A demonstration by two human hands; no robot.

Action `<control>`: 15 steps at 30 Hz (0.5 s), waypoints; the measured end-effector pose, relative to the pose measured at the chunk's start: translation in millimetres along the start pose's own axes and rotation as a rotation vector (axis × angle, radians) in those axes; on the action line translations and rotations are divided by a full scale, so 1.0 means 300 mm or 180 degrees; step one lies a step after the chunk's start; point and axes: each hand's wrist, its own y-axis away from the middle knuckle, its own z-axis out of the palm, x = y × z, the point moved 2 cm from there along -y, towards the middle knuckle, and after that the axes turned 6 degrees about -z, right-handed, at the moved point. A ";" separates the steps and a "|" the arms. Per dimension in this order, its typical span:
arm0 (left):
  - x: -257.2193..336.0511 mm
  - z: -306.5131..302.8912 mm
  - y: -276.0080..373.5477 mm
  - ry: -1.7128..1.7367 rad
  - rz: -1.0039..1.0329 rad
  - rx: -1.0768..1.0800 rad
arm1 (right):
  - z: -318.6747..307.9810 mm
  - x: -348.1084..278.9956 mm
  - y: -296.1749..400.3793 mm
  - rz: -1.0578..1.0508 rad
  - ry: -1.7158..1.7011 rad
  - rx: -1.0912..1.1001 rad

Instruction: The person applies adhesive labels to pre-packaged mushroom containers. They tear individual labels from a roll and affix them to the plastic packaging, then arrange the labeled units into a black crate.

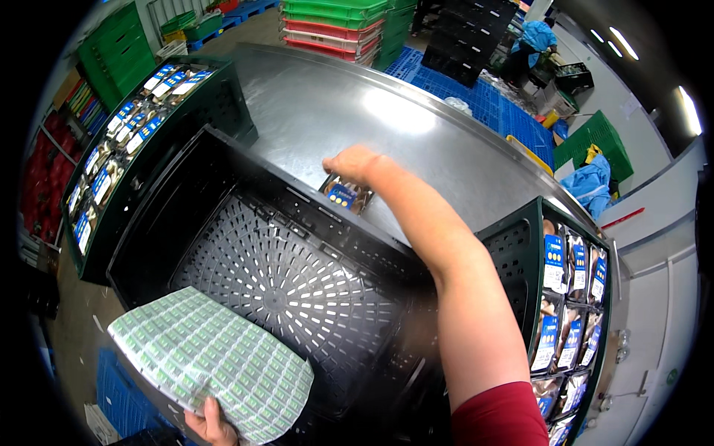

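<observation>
My left hand [213, 425] holds a sheet of small green-and-white stickers [217, 357] by its lower edge, over the near left side of a black plastic crate [274, 300]. The crate has a slotted floor, and nothing lies on the part I can see. My right hand [354, 163] reaches across the crate's far wall, its fingers at the far edge of a wrapped mushroom pack [341, 195] with a blue label. That pack is at the steel table [312, 117], partly hidden by the crate wall and my hand.
Dark green crates of labelled mushroom packs stand left [240, 106] and right [507, 245]. Beyond the table are stacked green and red crates [334, 28], black crates [463, 42] and blue pallets [485, 111]. A person in blue [538, 39] bends farther back.
</observation>
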 end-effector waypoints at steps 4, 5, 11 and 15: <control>0.072 0.050 0.012 -0.0325 -0.0118 0.0409 | -0.010 -0.024 -0.054 0.0039 -0.0002 -0.0359; 0.068 0.046 0.016 -0.0345 -0.0186 0.0422 | -0.021 -0.030 -0.048 0.0105 -0.0087 -0.0437; 0.060 0.050 0.002 -0.0309 0.0041 0.0408 | 0.066 -0.003 -0.129 -0.0208 0.0246 -0.0524; 0.054 0.031 0.003 -0.0400 0.0134 0.0354 | 0.122 -0.020 -0.156 -0.0369 0.0779 -0.0292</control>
